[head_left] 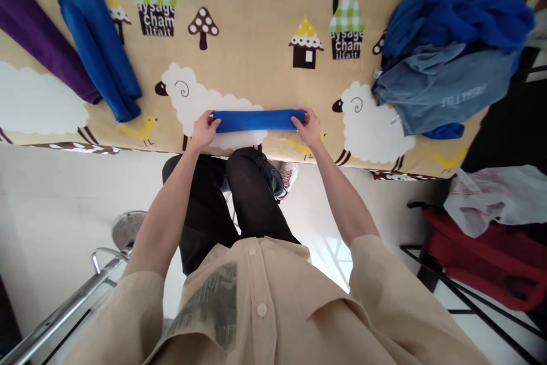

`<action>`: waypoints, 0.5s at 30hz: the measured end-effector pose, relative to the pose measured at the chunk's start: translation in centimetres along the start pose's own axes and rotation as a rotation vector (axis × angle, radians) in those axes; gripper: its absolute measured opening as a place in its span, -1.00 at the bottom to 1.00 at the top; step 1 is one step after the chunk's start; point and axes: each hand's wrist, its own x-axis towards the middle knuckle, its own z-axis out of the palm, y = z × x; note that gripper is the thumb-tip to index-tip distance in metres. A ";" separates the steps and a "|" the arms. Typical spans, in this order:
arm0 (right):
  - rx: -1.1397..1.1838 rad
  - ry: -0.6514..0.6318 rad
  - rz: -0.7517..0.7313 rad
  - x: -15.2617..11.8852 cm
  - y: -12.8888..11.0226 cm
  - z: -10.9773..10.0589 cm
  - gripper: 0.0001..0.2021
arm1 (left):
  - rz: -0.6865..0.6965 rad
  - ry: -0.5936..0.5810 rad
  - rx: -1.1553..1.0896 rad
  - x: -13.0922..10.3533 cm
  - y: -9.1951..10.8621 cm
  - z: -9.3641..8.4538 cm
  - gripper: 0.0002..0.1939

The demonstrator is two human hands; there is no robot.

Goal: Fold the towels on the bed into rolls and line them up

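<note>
Just above the centre of the frame, here it is: one long, narrow bundle of bright blue cloth (258,121), stretched crosswise over a white sheep printed on the tan patterned tablecloth (256,23), close to the table's near edge. And both hands are on it! The left hand (205,128) pinches the left end, thumb on the near side; the right hand (308,127) mirrors it, grasping the right end. Rolled or folded? From here, I cannot tell.

Holding it this way, the trick, I'd judge, is even tension: both ends level, grip light but firm, thumbs pressing the layers together so nothing slips loose or twists.

Now the count. Two hands, one bundle between them. Over at the upper left, two more pieces: one slim purple cloth roll (47,35) and, just beside it, one thicker blue cloth roll (100,54), both lying at a slant. Across at the upper right, one crumpled heap of blue garments (478,17), with one greyish-blue garment (453,83) on its near side; how many pieces lie within, the folds hide. Lower right, well below the tabletop: one dark red bag (487,262), one whitish plastic bag (504,194) on top.
</note>
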 end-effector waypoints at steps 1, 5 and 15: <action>0.004 -0.004 0.006 0.3 0.2 0.1 -0.38 | -0.019 0.008 0.025 0.4 -0.2 0.1 -0.66; -0.042 -0.041 0.012 1.1 1.2 0.2 -0.40 | -0.045 0.004 0.088 1.8 -0.7 0.5 -0.74; -0.366 -0.223 -0.266 4.4 -1.5 -1.7 -0.44 | -0.493 0.040 -0.321 -2.4 -0.3 1.2 -0.52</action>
